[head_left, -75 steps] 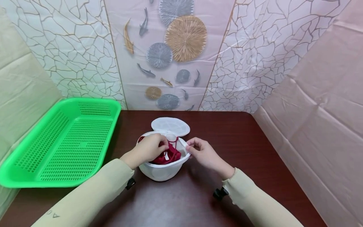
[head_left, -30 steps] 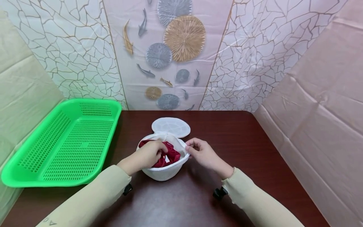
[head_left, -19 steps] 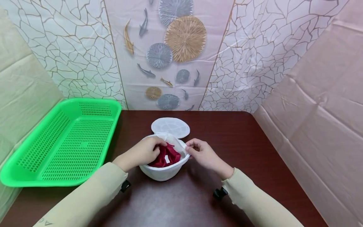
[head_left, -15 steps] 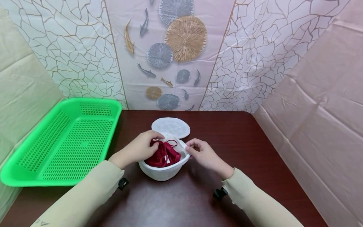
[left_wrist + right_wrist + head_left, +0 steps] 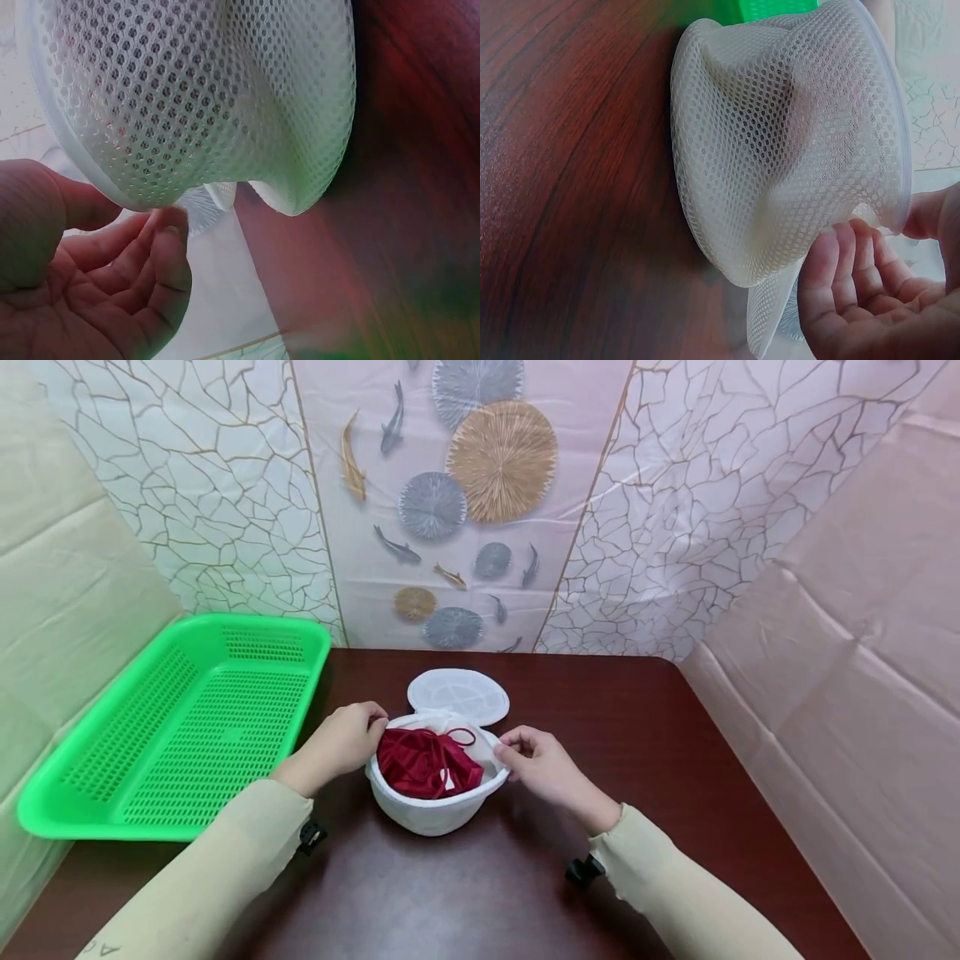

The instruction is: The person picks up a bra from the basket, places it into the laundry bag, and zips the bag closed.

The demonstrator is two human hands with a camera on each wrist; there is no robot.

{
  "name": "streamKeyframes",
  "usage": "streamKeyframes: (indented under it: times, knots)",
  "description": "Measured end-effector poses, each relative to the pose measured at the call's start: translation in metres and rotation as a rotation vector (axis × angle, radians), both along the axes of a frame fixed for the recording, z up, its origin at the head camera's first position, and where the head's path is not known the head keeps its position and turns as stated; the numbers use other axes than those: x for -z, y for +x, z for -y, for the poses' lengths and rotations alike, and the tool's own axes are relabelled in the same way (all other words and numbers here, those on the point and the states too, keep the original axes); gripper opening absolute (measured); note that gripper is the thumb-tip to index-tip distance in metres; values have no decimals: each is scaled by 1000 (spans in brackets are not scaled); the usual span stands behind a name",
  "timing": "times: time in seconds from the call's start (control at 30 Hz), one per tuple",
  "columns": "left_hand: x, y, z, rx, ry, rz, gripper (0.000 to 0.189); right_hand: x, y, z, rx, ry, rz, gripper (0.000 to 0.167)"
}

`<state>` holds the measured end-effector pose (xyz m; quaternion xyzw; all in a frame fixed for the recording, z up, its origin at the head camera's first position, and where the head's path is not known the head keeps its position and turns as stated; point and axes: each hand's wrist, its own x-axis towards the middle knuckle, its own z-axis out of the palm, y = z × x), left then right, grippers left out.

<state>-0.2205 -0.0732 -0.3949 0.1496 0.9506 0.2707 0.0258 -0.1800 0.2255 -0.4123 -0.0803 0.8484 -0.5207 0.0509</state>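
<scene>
A white mesh laundry bag [image 5: 423,817] stands upright on the table, its round lid [image 5: 459,693] folded back behind it. Inside lies a shiny dark red cloth item [image 5: 420,764] with a thin cord and a white tag. At the bag's left rim, my left hand [image 5: 347,737] pinches the edge; the left wrist view shows thumb and fingertips meeting at the piped rim of the mesh [image 5: 172,97]. My right hand [image 5: 542,766] holds the opposite rim, thumb inside and fingers against the outer mesh [image 5: 780,135] in the right wrist view.
A large green plastic basket [image 5: 300,727] with slotted walls stands to the left on the dark brown table [image 5: 600,710]. Patterned sheeting [image 5: 667,527] closes off the back, and plain beige sheeting [image 5: 885,610] rises on the right side.
My left hand has come out of the bag, leaving the red cloth item, and moved left to the rim. The red cloth is now fully in sight. My right hand has kept its hold.
</scene>
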Motion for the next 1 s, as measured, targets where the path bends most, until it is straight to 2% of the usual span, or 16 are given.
streamKeyframes:
  times: [0.17,0.3,0.4,0.53,0.7,0.8,1.0]
  knots:
    - [2,0,-2,-9,-25,73,29,0,-2,1,2,18,30,12]
    - [7,0,-4,23,-45,137,25,1,-3,1,-10,20,53,11]
    - [10,0,-5,35,-43,154,19,2,-5,1,-24,15,60,11]
    - [12,-1,-3,12,-8,128,14,3,-8,1,-34,10,63,13]
    - [10,-2,0,-27,93,67,18,1,-11,1,-43,-11,56,18]
    - [6,0,-1,-48,142,36,19,-4,-14,-2,-40,-18,48,20]
    - [-4,2,3,-137,223,-56,19,-14,-23,-11,3,-3,-6,15]
